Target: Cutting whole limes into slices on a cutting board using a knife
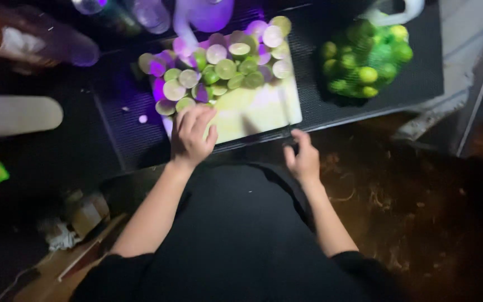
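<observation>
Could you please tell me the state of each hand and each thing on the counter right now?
Left hand: palm down on the board's near edge, touching the slices.
Right hand: at the counter's edge, grip unclear.
Pale rectangular cutting board: flat, far half covered.
Halved green limes: cut, piled, faces up.
Mesh bag of whole green limes: full, uncut.

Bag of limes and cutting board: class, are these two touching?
Apart. The head view shows a strip of dark mat between the bag of limes and the right edge of the cutting board.
</observation>
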